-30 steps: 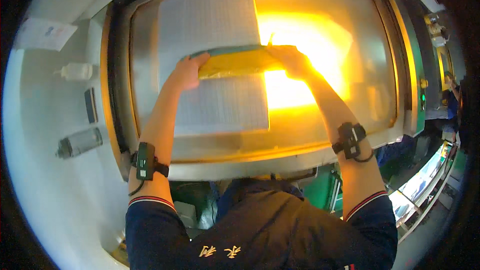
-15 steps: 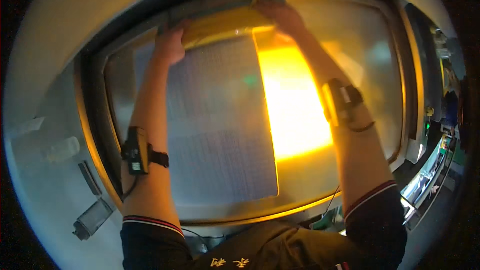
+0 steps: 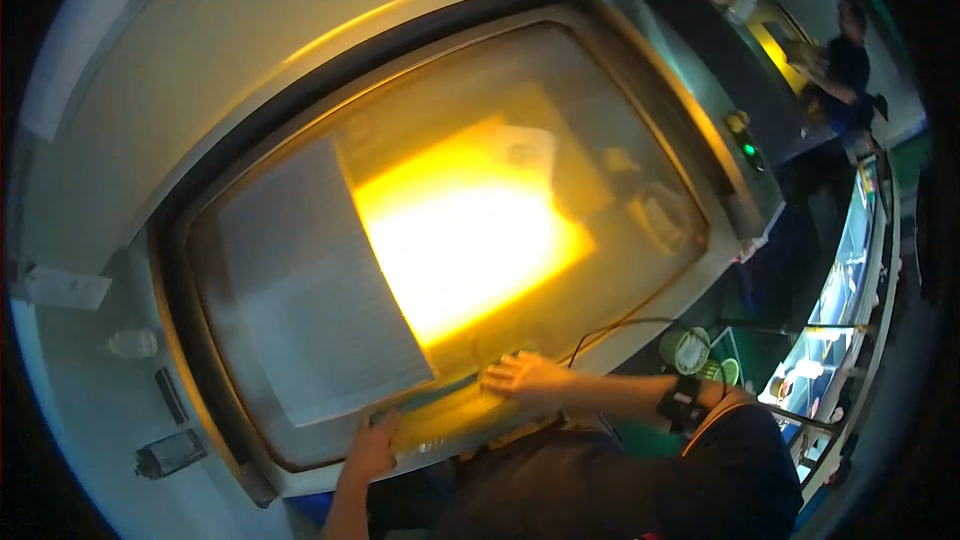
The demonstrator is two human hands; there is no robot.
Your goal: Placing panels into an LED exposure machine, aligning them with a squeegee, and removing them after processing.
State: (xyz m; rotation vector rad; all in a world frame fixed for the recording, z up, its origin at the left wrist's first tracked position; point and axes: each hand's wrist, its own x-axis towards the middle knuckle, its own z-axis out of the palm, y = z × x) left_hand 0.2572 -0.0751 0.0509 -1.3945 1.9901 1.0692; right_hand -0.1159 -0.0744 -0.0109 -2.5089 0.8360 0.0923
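Over the smooth frame's (image 3: pixel 700 285) near side, in the head view, a long, glossy yellow bar (image 3: pixel 445 424) with a teal edge is held slantwise, its ends clamped by the fingers of the left hand (image 3: pixel 373 448) and right hand (image 3: pixel 525 380), near a flat grey sheet (image 3: pixel 310 280).

Down the left side, on a pale surface, a white sheet of paper (image 3: pixel 67 287) lies above a small whitish bottle (image 3: pixel 132 344); below the bottle come a slim dark bar (image 3: pixel 170 395) and a clear cylindrical container (image 3: pixel 172 453) with a dark end, set at a slant. At the upper right, a yellow knob (image 3: pixel 738 123) sits just beside a glowing green light (image 3: pixel 749 150). Beyond them, a co-worker in dark clothing (image 3: pixel 848 65) stands by a yellow-lit tabletop (image 3: pixel 779 56), near some blurred bottles (image 3: pixel 742 2). Lower right, two green tubs (image 3: pixel 685 350) sit near a long, brightly lit case (image 3: pixel 838 295).
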